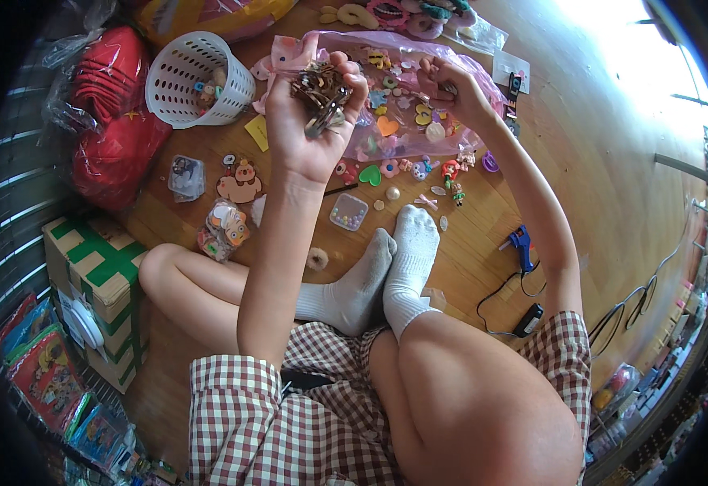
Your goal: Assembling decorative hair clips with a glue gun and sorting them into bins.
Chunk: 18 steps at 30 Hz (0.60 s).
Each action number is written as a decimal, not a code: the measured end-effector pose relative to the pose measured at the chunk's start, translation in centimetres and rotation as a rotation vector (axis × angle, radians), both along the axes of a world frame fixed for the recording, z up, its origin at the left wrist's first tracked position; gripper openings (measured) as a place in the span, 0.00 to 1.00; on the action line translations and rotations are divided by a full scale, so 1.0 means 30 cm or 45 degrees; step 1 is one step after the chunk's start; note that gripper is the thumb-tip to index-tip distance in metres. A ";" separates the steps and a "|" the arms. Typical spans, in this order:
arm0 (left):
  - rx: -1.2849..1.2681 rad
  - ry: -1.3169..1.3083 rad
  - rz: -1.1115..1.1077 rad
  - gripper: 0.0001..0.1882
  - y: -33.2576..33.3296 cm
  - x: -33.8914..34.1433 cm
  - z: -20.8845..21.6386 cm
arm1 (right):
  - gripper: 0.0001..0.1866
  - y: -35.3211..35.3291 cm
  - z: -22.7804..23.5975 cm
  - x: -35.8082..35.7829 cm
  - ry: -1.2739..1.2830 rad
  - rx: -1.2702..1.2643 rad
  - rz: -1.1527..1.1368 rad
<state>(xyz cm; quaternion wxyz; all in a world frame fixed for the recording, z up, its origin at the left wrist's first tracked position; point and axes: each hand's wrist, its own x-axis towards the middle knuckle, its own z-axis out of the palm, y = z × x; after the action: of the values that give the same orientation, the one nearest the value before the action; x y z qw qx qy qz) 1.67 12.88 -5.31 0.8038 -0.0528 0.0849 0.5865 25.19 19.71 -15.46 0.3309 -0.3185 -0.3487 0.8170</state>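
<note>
Head view: the left grip is turned palm up with its fingers curled round a heap of metal clips, which rests in the palm; some clips stick out past the fingers. This handful is lifted in front of the left end of the pink plastic sheet spread on the floor. The right grip is over the right part of that sheet, apart from the clips, its fingers bent inward; whether it pinches anything, I cannot tell.

Small coloured charms are scattered on the sheet, among them an orange heart between the two hands. Just off the sheet's near edge lie a green heart and, closer to the person, a clear box of beads. Left of the sheet stands a white basket with a few small items inside; beyond the sheet's right end lies a white card. A blue glue gun lies on the sheet's near right side, well apart from it.
</note>
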 end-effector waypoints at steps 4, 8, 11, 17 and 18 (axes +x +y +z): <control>0.037 0.052 0.023 0.22 -0.019 -0.002 0.011 | 0.09 -0.037 0.016 -0.077 -1.508 1.056 0.039; 0.033 0.058 0.003 0.23 -0.017 0.016 -0.006 | 0.13 -0.014 -0.079 -0.037 -1.847 1.383 0.300; 0.050 0.061 0.004 0.25 -0.023 0.004 -0.018 | 0.15 0.003 -0.048 -0.038 -1.601 1.203 0.171; -0.027 0.092 -0.038 0.23 -0.049 -0.026 -0.020 | 0.16 0.026 0.053 -0.133 -1.085 0.596 -0.159; -0.022 0.091 -0.043 0.24 -0.056 -0.033 -0.016 | 0.16 0.043 0.052 -0.153 -1.074 0.599 -0.159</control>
<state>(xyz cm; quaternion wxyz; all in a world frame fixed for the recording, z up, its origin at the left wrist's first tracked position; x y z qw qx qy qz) 0.70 11.20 -5.80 0.8095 -0.0376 0.1194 0.5736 20.59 21.00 -13.89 0.2722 -0.5586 -0.6079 0.4943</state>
